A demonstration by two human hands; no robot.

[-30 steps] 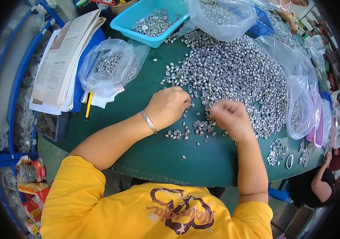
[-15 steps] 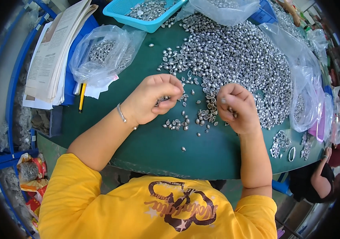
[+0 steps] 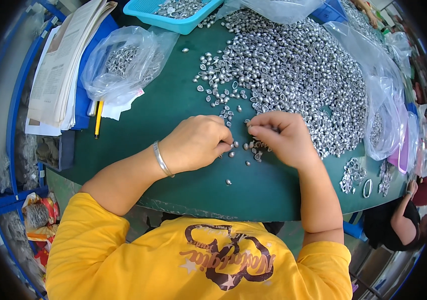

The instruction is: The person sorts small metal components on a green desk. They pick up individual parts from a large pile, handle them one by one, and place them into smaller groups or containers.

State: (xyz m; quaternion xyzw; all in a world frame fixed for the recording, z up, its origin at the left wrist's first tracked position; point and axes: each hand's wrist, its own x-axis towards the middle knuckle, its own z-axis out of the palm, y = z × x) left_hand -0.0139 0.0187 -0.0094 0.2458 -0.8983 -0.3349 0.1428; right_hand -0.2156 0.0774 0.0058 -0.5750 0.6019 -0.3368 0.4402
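A broad heap of small silver teardrop-shaped metal pieces (image 3: 298, 70) covers the table's middle and right, with loose ones strewn toward me. My left hand (image 3: 198, 142), palm down and wearing a silver bangle (image 3: 160, 159), is closed low over the table. Its fingertips are at a few loose pieces; what lies inside the curled fingers is hidden now. My right hand (image 3: 286, 137) is at the heap's near edge, thumb and forefinger pinched at a small silver piece (image 3: 248, 122). More pieces lie between the hands, and a single piece (image 3: 228, 182) rests nearer me.
A turquoise basket (image 3: 173, 23) stands at the back. To the left are a clear bag of metal parts (image 3: 123, 65), newspapers (image 3: 63, 70) and a yellow pencil (image 3: 98, 120). Plastic bags (image 3: 386, 120) and small parts (image 3: 353, 175) lie on the right. Another person (image 3: 396, 220) sits far right.
My left hand, which showed small metal pieces in its curled fingers, has turned palm down and lowered toward the table. My right hand has moved left, its thumb and forefinger now reaching out in a pinch.
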